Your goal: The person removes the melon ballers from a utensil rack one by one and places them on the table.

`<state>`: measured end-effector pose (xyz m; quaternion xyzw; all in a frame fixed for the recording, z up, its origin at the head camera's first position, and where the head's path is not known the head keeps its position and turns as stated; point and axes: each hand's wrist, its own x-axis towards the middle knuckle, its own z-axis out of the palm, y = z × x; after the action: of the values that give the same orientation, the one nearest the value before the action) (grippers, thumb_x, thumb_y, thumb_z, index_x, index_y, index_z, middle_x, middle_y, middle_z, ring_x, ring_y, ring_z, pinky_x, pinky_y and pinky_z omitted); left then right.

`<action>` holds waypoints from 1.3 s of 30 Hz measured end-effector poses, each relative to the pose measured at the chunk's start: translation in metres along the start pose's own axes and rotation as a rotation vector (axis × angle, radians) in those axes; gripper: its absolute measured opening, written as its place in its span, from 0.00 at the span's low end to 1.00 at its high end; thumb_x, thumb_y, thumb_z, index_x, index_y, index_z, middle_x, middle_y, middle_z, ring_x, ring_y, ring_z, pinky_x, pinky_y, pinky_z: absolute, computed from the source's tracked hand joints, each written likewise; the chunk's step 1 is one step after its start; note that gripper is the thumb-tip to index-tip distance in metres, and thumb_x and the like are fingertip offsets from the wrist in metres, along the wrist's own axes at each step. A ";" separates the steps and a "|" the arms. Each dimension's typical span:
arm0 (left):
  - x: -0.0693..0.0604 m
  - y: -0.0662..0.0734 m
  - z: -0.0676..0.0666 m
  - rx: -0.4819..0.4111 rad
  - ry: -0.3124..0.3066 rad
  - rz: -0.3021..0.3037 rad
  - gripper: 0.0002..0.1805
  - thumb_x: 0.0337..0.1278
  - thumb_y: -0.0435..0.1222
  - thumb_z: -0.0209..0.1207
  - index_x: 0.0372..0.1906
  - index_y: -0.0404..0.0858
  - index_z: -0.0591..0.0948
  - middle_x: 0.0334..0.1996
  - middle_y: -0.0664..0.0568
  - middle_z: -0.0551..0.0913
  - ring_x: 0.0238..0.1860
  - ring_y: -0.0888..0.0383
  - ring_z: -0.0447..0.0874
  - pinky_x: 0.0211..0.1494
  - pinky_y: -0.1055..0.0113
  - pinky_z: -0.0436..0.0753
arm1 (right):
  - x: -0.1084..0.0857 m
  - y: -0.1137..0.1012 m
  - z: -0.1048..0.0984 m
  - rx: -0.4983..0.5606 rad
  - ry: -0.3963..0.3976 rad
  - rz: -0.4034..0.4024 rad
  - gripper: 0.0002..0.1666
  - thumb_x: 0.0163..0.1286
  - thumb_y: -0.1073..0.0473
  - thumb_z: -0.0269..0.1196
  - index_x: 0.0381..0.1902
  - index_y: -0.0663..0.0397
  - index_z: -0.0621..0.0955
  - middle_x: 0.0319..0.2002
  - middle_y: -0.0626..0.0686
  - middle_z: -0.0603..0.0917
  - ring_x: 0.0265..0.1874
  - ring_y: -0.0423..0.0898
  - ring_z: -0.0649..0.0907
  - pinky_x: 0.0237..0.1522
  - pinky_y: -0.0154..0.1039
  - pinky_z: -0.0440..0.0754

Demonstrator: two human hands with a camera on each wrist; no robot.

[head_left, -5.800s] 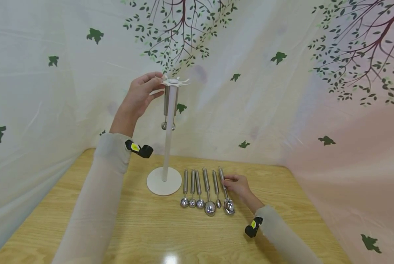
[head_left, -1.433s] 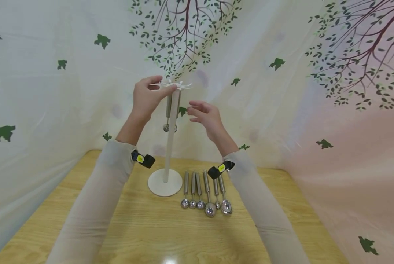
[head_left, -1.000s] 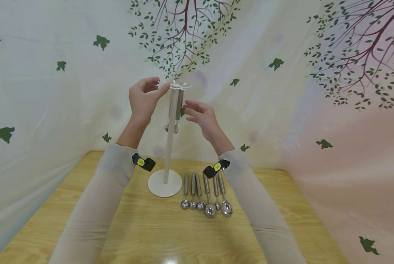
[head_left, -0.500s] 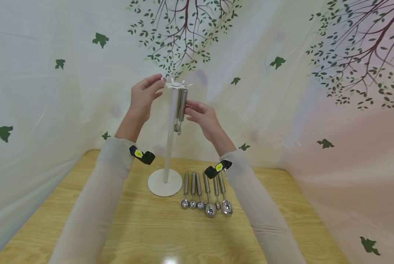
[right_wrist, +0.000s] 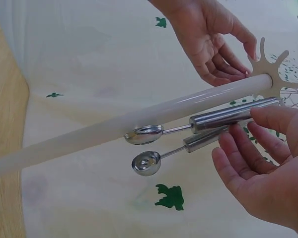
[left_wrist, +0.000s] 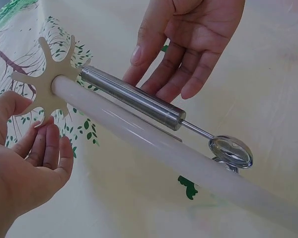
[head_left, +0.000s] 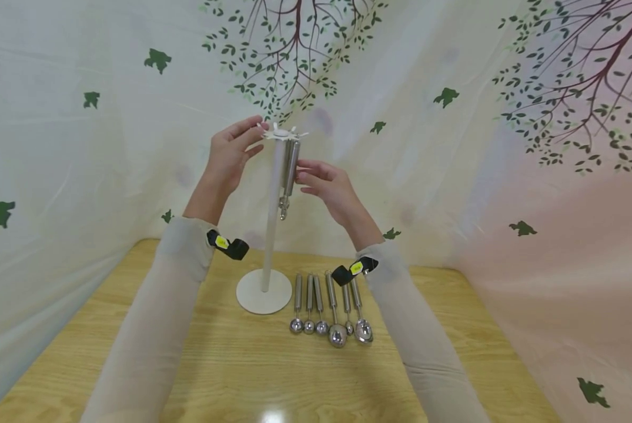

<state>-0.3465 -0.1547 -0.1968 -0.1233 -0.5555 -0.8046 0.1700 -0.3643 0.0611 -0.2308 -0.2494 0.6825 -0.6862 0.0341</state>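
A white utensil stand [head_left: 273, 217] rises from a round base, with curved prongs around its top. My left hand [head_left: 226, 154] pinches one prong of that rotating hook top [left_wrist: 42, 84] between thumb and fingers. Two steel scoops hang on the post's right side: the nearer scoop [left_wrist: 134, 96] has an oval bowl, and the second scoop [right_wrist: 148, 162] hangs close behind it. My right hand [head_left: 331, 191] is beside them with fingers loosely bent. Its fingertips [left_wrist: 134, 74] lie against the nearer scoop's handle, and its thumb is not closed round it.
Several steel scoops lie side by side on the wooden table [head_left: 231, 364], right of the stand's white base [head_left: 252, 299], including a large round scoop [head_left: 337, 335] and a double-ring scoop [head_left: 363, 330]. A printed curtain [head_left: 416, 176] hangs behind the table.
The hook top has turned, bringing the two hanging scoops from behind the post to its right. My left hand has shifted along the prongs. My right hand has risen from the table scoops.
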 end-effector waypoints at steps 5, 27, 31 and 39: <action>0.000 0.000 -0.002 0.026 -0.005 -0.011 0.24 0.69 0.34 0.61 0.66 0.30 0.76 0.57 0.46 0.85 0.60 0.56 0.81 0.74 0.55 0.73 | 0.001 0.001 -0.001 0.011 -0.035 0.009 0.20 0.76 0.65 0.60 0.63 0.65 0.78 0.55 0.58 0.85 0.52 0.46 0.85 0.65 0.48 0.80; 0.005 0.000 -0.002 0.019 -0.006 -0.037 0.24 0.67 0.34 0.63 0.65 0.31 0.78 0.58 0.47 0.84 0.53 0.56 0.81 0.73 0.55 0.74 | 0.011 -0.001 -0.009 0.126 -0.157 0.075 0.21 0.79 0.67 0.52 0.65 0.71 0.74 0.56 0.64 0.84 0.47 0.45 0.87 0.63 0.44 0.81; 0.005 0.000 -0.002 0.024 -0.004 -0.033 0.24 0.67 0.34 0.63 0.65 0.31 0.78 0.54 0.50 0.84 0.52 0.56 0.81 0.73 0.55 0.74 | 0.009 -0.002 -0.010 0.139 -0.183 0.073 0.22 0.80 0.67 0.52 0.67 0.72 0.72 0.59 0.66 0.83 0.48 0.45 0.87 0.60 0.41 0.83; 0.003 -0.001 -0.002 0.031 -0.001 -0.032 0.25 0.66 0.35 0.64 0.65 0.32 0.78 0.54 0.51 0.84 0.52 0.57 0.81 0.72 0.56 0.74 | 0.005 -0.003 -0.008 0.142 -0.167 0.077 0.23 0.77 0.70 0.55 0.67 0.71 0.72 0.59 0.67 0.82 0.48 0.48 0.87 0.53 0.38 0.86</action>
<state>-0.3498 -0.1569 -0.1967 -0.1121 -0.5699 -0.7984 0.1585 -0.3710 0.0669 -0.2261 -0.2762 0.6359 -0.7080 0.1348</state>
